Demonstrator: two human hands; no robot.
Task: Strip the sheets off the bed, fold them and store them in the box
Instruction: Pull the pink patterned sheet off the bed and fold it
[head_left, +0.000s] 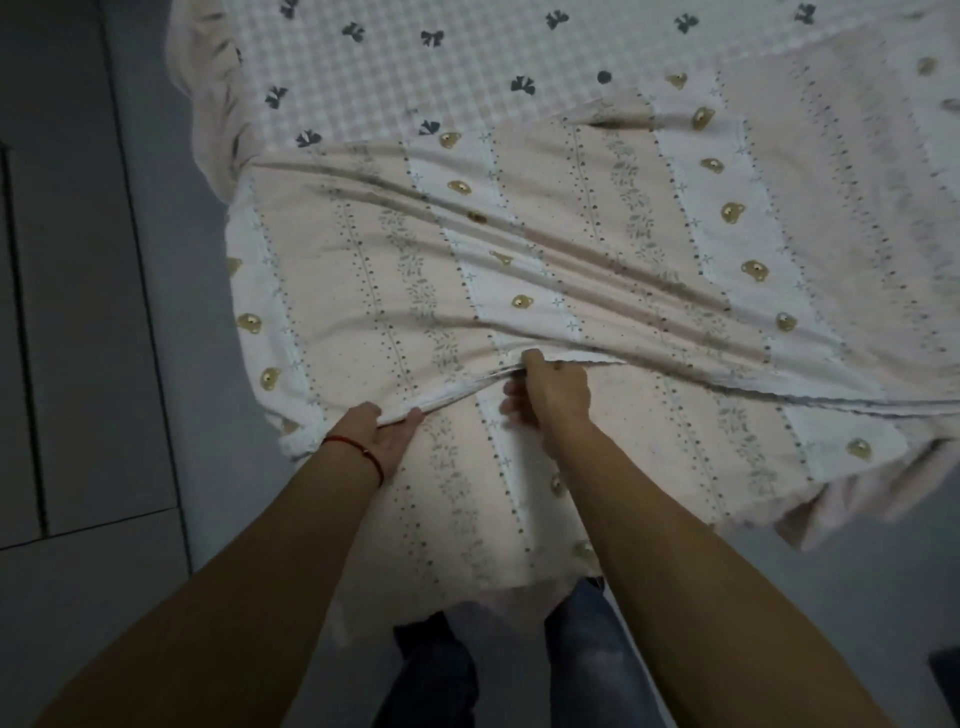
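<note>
A pale pink sheet (597, 249) with striped flower bands and small gold bears lies spread over the bed, doubled over on itself near me. My left hand (379, 431), with a red string at the wrist, pinches the folded edge of this sheet near its left end. My right hand (550, 389) grips the same edge a little farther right and higher. Long creases run from my hands toward the right. Underneath, at the far side, a checked sheet (395, 67) printed with dark bows covers the mattress. No box is in view.
Grey floor (104, 597) runs along the left of the bed and below me. A dark cabinet or door panel (62, 312) stands at the left edge. My legs in jeans (587, 649) stand against the bed's near edge, partly under the hanging sheet.
</note>
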